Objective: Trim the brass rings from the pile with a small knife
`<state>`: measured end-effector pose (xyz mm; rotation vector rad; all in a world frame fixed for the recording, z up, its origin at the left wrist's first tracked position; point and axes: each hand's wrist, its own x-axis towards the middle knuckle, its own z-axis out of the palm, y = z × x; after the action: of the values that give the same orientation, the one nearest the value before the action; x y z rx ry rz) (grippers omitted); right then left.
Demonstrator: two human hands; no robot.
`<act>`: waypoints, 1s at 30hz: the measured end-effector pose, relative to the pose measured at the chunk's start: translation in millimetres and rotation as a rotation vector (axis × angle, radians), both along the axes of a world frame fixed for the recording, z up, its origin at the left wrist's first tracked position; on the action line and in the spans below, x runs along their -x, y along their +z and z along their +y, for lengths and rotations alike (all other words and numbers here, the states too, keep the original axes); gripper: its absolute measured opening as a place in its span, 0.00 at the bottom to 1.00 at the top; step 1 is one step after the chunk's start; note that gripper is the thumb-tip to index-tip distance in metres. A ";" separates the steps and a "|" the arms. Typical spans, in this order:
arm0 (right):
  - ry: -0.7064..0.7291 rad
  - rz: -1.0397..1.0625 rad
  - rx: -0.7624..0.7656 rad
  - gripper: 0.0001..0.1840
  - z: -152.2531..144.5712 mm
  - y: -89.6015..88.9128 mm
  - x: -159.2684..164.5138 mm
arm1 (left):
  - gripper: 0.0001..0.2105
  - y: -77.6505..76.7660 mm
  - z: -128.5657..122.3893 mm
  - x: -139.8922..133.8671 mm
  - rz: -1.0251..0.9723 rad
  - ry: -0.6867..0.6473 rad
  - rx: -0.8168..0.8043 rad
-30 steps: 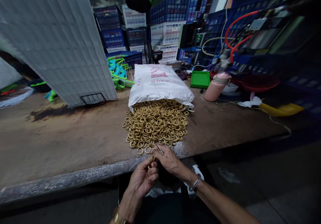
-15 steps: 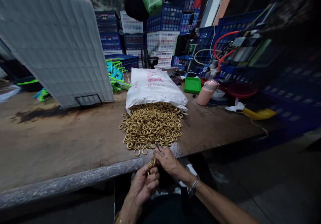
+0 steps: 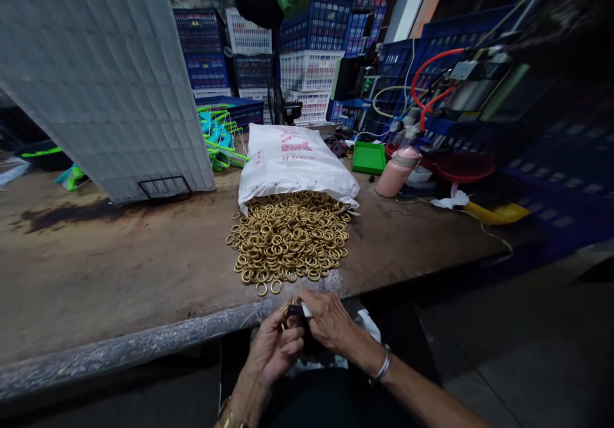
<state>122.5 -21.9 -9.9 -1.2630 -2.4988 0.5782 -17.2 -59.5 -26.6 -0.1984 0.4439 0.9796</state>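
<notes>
In front of the table's edge, my left hand point(image 3: 277, 346) is closed on gold-coloured rings point(image 3: 284, 322), pinched near thumb and forefinger; how many I cannot tell. My right hand point(image 3: 330, 322) grips a small knife-like tool point(image 3: 296, 311) with a flat dark end and a pale part by the fingers. That dark end lies against or very near the held rings, and its exact kind is unclear. Just beyond both hands, a heap of similar rings point(image 3: 292, 239) spills from the mouth of a white sack point(image 3: 297, 172) with red print.
A tall pale ribbed panel point(image 3: 119, 89) stands on the wooden table point(image 3: 119, 268) at left. To the right are a green tray point(image 3: 368, 157), a pink bottle point(image 3: 397, 173) and a yellow scoop point(image 3: 499, 212). Stacked crates point(image 3: 311, 70) fill the back.
My right hand has turned and come slightly lower, bringing the tool's dark end across the rings in my left hand. My left hand keeps its grip. The view has shifted a little.
</notes>
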 end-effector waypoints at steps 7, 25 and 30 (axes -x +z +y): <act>-0.036 -0.012 -0.018 0.14 -0.8 -2.2 5.5 | 0.08 3.5 1.2 1.4 0.054 -0.006 -0.007; -0.222 -0.178 -0.090 0.09 28.6 -4.2 22.0 | 0.10 -2.8 -26.5 -2.1 0.240 -0.240 -0.220; -0.261 -0.219 -0.108 0.09 32.6 -14.0 28.3 | 0.05 -11.6 -29.6 -2.2 0.239 -0.171 -0.210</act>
<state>94.2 10.7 -23.8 -1.6524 -2.4346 0.2508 -15.0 -89.1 -38.2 0.1458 0.5623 0.8774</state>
